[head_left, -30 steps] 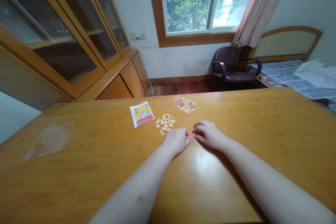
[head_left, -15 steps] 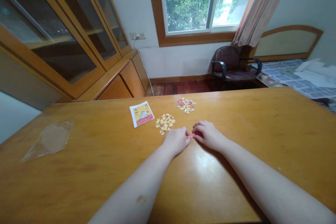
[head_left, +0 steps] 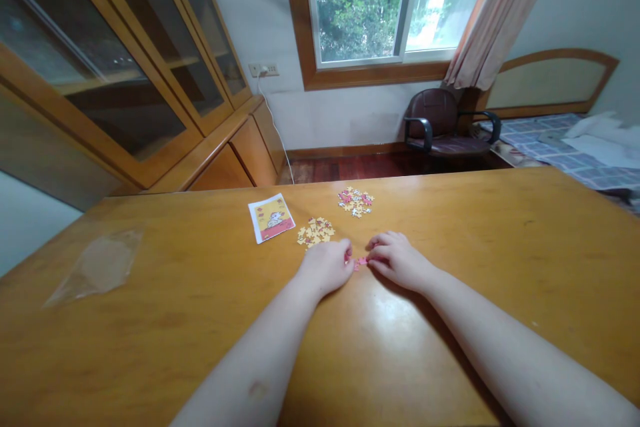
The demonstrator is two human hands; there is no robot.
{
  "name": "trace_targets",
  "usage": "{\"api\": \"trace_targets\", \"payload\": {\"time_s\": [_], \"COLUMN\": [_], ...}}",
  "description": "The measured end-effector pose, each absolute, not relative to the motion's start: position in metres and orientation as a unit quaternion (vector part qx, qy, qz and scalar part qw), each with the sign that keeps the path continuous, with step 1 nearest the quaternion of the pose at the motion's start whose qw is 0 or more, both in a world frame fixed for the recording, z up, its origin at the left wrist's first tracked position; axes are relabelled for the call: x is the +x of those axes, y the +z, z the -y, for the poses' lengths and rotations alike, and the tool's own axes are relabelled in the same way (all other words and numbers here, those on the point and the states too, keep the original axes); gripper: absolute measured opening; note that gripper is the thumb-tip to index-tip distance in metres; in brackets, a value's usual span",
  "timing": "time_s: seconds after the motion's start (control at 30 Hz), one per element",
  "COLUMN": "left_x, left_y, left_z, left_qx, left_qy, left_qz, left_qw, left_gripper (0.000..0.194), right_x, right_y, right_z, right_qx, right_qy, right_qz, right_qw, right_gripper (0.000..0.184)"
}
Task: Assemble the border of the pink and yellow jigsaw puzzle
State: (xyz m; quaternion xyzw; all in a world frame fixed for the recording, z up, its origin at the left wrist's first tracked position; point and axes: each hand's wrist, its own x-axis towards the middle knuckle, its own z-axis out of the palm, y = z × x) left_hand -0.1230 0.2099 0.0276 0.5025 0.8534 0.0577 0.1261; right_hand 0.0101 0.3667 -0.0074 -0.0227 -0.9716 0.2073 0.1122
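Both my hands rest on the wooden table (head_left: 450, 227), close together. Between them lie small pink puzzle pieces (head_left: 360, 261). My right hand (head_left: 397, 259) has its fingers curled and pressed down on these pieces. My left hand (head_left: 326, 267) is curled, fingertips a little left of the pink pieces; what it pinches is hidden. Just beyond my left hand sits a heap of yellow puzzle pieces (head_left: 315, 231), partly covered by it. A second heap with red and white pieces (head_left: 355, 201) lies farther back. A picture card (head_left: 271, 217) lies to the left of the heaps.
A clear plastic bag (head_left: 97, 265) lies at the table's left. Glass-door cabinets (head_left: 125, 67) line the left wall. Beyond the table stand a dark armchair (head_left: 440, 123), a window and a bed (head_left: 575, 147) at the right.
My left hand has drawn slightly left and away from the right hand, opening a small gap over the pink pieces. The right hand stays put.
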Motion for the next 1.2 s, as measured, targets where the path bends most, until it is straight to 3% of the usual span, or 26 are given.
{"api": "trace_targets", "payload": {"time_s": [0.27,0.8,1.07,1.2], "left_x": [-0.124,-0.12,-0.119,-0.118], "left_y": [0.023,0.021,0.018,0.017], "left_z": [-0.208,-0.211,-0.212,-0.213], "left_qx": [0.517,0.505,0.503,0.496], "left_qy": [0.035,0.03,0.04,0.038], "left_qz": [-0.85,-0.851,-0.853,-0.857], "left_qw": [0.1,0.138,0.13,0.134], "left_gripper": [0.03,0.033,0.032,0.032], "right_x": [0.009,0.006,0.007,0.007], "right_y": [-0.008,-0.016,-0.008,-0.009], "right_z": [-0.365,-0.358,-0.359,-0.358], "right_qx": [-0.024,-0.067,-0.079,-0.079], "right_qy": [0.207,0.207,0.202,0.21], "right_qz": [0.972,0.973,0.973,0.972], "right_qw": [0.105,0.074,0.079,0.063], "right_gripper": [0.016,0.004,0.012,0.006]}}
